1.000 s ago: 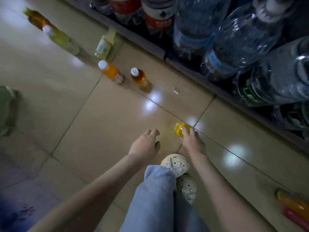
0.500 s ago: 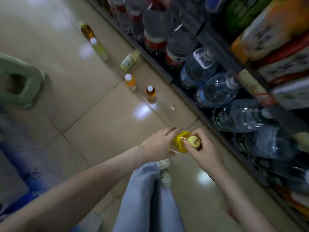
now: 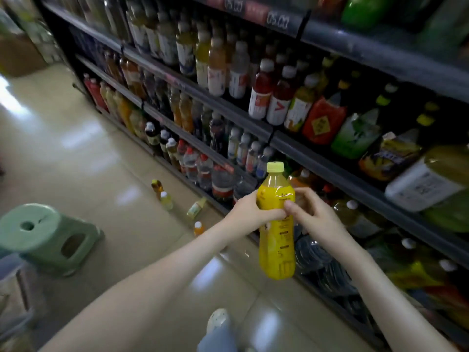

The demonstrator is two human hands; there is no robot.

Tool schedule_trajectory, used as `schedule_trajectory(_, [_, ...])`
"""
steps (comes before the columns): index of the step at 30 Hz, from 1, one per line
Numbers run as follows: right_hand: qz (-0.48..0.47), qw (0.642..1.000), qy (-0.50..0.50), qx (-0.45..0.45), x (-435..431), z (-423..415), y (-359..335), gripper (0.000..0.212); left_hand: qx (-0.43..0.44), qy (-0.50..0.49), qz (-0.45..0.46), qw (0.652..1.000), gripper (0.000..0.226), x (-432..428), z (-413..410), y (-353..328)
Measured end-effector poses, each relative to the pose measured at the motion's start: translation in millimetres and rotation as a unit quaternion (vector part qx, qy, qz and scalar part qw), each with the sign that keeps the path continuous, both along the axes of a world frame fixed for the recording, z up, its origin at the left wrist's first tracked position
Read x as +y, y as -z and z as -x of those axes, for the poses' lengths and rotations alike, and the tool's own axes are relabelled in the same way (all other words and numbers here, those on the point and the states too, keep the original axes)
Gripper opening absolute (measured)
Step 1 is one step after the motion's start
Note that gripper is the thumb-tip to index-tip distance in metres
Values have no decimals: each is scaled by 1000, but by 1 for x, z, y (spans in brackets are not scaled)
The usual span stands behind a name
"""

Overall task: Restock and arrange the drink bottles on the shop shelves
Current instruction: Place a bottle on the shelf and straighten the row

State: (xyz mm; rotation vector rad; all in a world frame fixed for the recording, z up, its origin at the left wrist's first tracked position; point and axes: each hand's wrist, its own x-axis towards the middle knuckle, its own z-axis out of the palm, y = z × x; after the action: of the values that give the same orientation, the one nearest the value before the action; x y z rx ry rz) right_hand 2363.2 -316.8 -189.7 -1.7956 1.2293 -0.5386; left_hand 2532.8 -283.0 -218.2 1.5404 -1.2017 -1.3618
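yellow bottle [image 3: 276, 250], crowded shelves [image 3: 317, 163] behind, green stool [image 3: 38, 229] left

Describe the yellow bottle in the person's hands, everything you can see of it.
The yellow bottle is clear plastic filled with a yellow drink, closed with a pale yellow-green cap. A yellow label with small dark print, too blurred to read, wraps its body. It is held upright, cap up, in the air above the floor in front of the shelves. The left hand and right hand both grip its upper body.
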Motion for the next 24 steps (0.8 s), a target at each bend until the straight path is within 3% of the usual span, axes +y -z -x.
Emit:
schedule_trajectory(2, [-25,999,-15,-13,3,-10,-7,26,24,5,-19,1000,52,-5,-14,-18])
schedule_trajectory(6, [-51,998,-37,1,-1,-48,-20,43,75,19,-50,996,41,-17,-48,-34])
schedule_trajectory(9, [-71,997,-23,0,-9,-91,-20,52,-17,8,-19,1000,35,-31,-83,-49])
schedule_trajectory(14, [-110,984,45,-137,-19,-187,-5,55,-260,56,27,964,35,-52,-166,-69])
schedule_trajectory(21, [-109,970,102,-194,-47,-261,-23,42,-304,125,66,942,36,-96,-233,-91])
schedule_trajectory(24, [-80,967,168,-176,-58,-255,-27,40,-267,163,76,947,44,-113,-226,-92])
